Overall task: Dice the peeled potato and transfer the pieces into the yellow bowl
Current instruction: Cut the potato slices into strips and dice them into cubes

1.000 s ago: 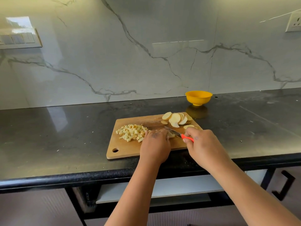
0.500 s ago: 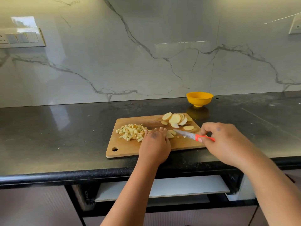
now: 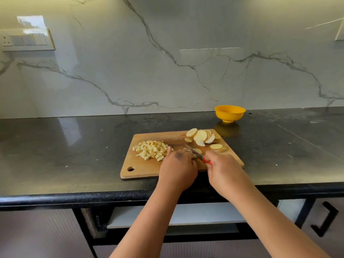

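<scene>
Gripping the red-handled knife (image 3: 197, 154), the right hand (image 3: 226, 174) cuts beside the left hand (image 3: 176, 167), whose curled fingers pin a potato slice (image 3: 197, 151) mid-board. Slices look firm but wet (likely slippery), so fingertips should press flat; the yellow bowl (image 3: 229, 113) waits far right

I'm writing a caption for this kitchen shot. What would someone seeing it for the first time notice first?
The wooden cutting board near the counter's front edge draws the eye: a heap of diced potato on its left, a fan of potato slices at its far right corner. Over its near edge, the right hand grips a red-handled knife beside the left hand. Behind the board stands the yellow bowl.
</scene>
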Demonstrator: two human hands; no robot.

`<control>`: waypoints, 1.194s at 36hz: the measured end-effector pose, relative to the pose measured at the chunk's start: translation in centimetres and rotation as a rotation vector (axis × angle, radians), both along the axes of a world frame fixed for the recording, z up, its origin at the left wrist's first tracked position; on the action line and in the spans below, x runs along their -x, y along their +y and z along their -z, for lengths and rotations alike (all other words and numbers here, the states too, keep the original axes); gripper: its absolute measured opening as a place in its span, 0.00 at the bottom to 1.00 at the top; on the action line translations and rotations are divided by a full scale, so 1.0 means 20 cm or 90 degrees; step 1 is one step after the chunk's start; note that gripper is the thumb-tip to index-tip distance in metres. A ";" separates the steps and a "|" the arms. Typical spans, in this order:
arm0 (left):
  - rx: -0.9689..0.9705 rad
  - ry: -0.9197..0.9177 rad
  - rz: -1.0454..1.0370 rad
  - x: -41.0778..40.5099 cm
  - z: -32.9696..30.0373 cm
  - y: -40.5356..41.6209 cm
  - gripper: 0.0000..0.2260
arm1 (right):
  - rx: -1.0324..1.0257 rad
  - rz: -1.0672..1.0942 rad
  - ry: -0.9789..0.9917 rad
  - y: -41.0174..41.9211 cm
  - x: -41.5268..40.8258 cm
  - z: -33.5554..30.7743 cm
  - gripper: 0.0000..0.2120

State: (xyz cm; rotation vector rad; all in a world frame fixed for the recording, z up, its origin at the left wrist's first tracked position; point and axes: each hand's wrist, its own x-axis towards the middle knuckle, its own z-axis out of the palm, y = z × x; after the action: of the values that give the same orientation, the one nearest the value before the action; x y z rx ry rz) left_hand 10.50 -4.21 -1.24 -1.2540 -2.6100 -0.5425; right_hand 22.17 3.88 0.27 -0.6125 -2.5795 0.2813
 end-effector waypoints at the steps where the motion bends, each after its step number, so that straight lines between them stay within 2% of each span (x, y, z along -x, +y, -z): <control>1: 0.009 0.008 -0.002 0.00 0.00 0.00 0.19 | -0.003 0.002 -0.017 0.00 -0.01 -0.01 0.05; 8: -0.005 0.015 0.011 -0.01 -0.01 -0.01 0.20 | 0.024 0.014 -0.121 0.02 -0.20 -0.19 0.05; 13: -0.048 -0.030 0.042 0.00 0.01 -0.03 0.22 | 0.010 0.002 -0.018 0.06 -0.17 -0.17 0.03; 16: -0.148 -0.031 0.080 -0.01 0.01 -0.04 0.21 | 0.010 0.007 0.031 0.06 -0.09 -0.10 0.03; 19: -0.253 0.034 0.139 -0.02 0.02 -0.07 0.15 | 0.013 -0.001 0.055 0.07 -0.07 -0.08 0.03; 22: -0.234 0.099 0.159 0.00 0.03 -0.06 0.14 | 0.001 0.002 0.073 0.08 -0.08 -0.09 0.03; 26: -0.206 0.058 0.110 0.02 0.03 -0.04 0.11 | 0.008 0.014 0.062 0.10 -0.10 -0.12 0.03; 31: -0.215 0.065 0.039 0.04 0.03 -0.01 0.09 | 0.006 0.012 0.041 0.09 -0.11 -0.14 0.02; 37: -0.244 0.067 0.028 0.04 0.02 -0.02 0.06 | -0.013 -0.018 -0.040 0.04 -0.14 -0.12 0.04; 43: -0.232 0.056 0.017 0.04 0.02 -0.02 0.11 | -0.021 -0.011 -0.120 0.01 -0.13 -0.11 0.07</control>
State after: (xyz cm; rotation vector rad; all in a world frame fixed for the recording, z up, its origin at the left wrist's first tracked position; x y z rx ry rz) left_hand 9.70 -4.56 -1.55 -1.1647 -2.2897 -0.8961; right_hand 24.72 4.06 2.38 -0.6315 -2.7649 0.1935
